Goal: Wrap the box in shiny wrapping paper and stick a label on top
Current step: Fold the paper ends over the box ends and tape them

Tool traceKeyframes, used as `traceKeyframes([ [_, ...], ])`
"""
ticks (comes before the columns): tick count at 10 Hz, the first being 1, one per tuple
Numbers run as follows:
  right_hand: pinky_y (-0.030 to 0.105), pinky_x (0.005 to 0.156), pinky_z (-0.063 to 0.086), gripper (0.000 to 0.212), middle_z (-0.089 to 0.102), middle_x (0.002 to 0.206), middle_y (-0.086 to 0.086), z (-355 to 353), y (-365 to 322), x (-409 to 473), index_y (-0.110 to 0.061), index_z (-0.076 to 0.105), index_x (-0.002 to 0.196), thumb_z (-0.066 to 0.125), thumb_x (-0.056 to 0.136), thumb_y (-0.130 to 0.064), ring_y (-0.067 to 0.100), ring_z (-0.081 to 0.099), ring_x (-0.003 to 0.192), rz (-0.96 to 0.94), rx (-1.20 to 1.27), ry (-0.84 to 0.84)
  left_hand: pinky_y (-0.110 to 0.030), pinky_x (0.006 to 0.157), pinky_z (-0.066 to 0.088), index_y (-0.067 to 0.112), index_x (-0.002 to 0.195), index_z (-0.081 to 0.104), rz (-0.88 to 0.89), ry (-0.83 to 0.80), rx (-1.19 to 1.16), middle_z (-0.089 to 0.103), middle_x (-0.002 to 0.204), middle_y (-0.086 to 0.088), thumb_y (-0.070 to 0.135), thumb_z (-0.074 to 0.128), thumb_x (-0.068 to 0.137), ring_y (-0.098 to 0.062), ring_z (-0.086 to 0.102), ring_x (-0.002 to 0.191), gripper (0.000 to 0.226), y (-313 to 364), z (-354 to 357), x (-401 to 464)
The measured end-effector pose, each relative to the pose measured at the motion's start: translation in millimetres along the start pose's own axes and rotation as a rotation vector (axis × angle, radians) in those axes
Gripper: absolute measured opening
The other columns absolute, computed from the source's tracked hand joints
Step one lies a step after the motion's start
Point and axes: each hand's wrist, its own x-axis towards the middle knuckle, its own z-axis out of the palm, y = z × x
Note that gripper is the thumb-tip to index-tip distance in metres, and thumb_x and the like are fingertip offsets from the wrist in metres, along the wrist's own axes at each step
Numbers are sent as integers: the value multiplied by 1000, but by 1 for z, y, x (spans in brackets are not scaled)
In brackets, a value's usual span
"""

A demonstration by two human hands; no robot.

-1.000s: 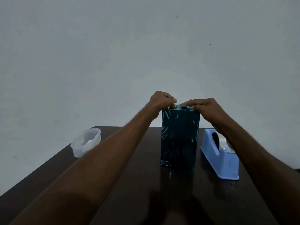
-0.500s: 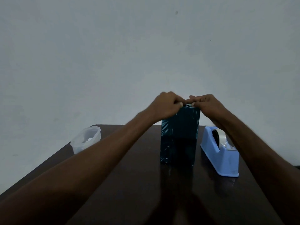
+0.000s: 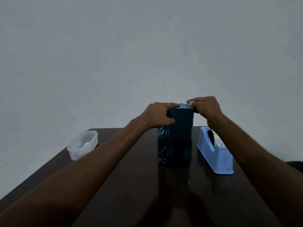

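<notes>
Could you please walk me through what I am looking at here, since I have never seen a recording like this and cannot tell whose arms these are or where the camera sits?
There is no machine here: a person wears a camera on the head, looking forward and down, so the two bare arms reaching in from below are the wearer's own. On the dark table stands an upright box wrapped in shiny dark teal paper. The left hand grips the box's upper left corner, fingers on top and thumb on the near face. The right hand holds the upper right edge, fingertips curled onto the top; what they press there is too small to tell. Right of the box sits a blue tape dispenser, and far left a clear plastic container.
</notes>
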Motion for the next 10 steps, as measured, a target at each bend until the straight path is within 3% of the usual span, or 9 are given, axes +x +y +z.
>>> traceKeyframes([
  [1, 40, 78, 61, 17, 76, 76, 5, -15, 8, -10, -17, 77, 70, 68, 78, -5, 24, 74, 72, 70, -28, 102, -22, 82, 39, 30, 146, 41, -5, -34, -3, 63, 129, 1, 44, 51, 70, -17, 60, 108, 78, 4, -1, 0],
  [2, 32, 58, 55, 11, 66, 60, 12, -36, 13, -28, -2, 66, 64, 63, 72, -9, 28, 61, 55, 2, -611, 89, -24, 87, 40, 27, 147, 40, -10, -36, 5, 61, 132, 0, 40, 59, 76, -20, 58, 115, 75, 7, 0, 0],
  [3, 26, 58, 38, 22, 49, 63, 5, -50, 13, -48, -8, 45, 64, 63, 77, -9, 25, 50, 63, 74, -1003, 45, -24, 87, 40, 26, 146, 42, -5, -25, 16, 62, 131, 1, 42, 59, 73, -20, 59, 114, 77, 12, 3, 2],
  [4, 24, 56, 38, 10, 53, 67, 3, -56, 14, -60, -8, 52, 74, 60, 81, -8, 19, 54, 59, 182, -1091, -20, -23, 85, 36, 24, 146, 42, -4, -5, 19, 61, 132, 1, 31, 68, 81, -19, 57, 115, 71, 14, 7, 6],
  [5, 20, 46, 44, 14, 59, 41, 3, -60, 17, -63, -5, 56, 67, 54, 79, 3, 19, 62, 38, 292, -987, -67, -23, 84, 35, 24, 147, 41, -12, -4, 28, 60, 134, 1, 32, 69, 81, -19, 56, 118, 72, 17, 11, 11],
  [7, 22, 59, 49, 35, 66, 49, 4, -65, 26, -56, -15, 43, 51, 57, 80, -3, 18, 66, 50, 481, -706, -76, -27, 91, 40, 24, 146, 42, -32, -12, 20, 58, 135, 0, 33, 71, 79, -21, 54, 120, 73, 24, 15, 16],
  [8, 13, 59, 43, 66, 25, 63, -25, -72, 33, -54, -11, 44, 28, 63, 91, -7, -10, 50, 43, 626, -462, -130, -26, 87, 37, 24, 146, 43, -32, -22, 11, 58, 136, 0, 39, 69, 76, -21, 54, 120, 75, 24, 15, 17],
  [9, 24, 54, 55, 70, 44, 56, 16, -75, 34, -59, -25, 56, 26, 56, 92, -3, 9, 59, 35, 554, -518, -337, -26, 86, 37, 24, 145, 44, -28, -24, 6, 59, 135, 0, 43, 64, 72, -22, 55, 118, 79, 24, 16, 17],
  [10, 38, 61, 60, 60, 56, 61, 16, -77, 36, -60, -24, 64, 35, 57, 90, -2, 27, 67, 76, 585, -466, -194, -25, 84, 36, 25, 144, 45, -21, -14, -2, 60, 133, 1, 47, 54, 62, -20, 56, 117, 85, 25, 16, 15],
])
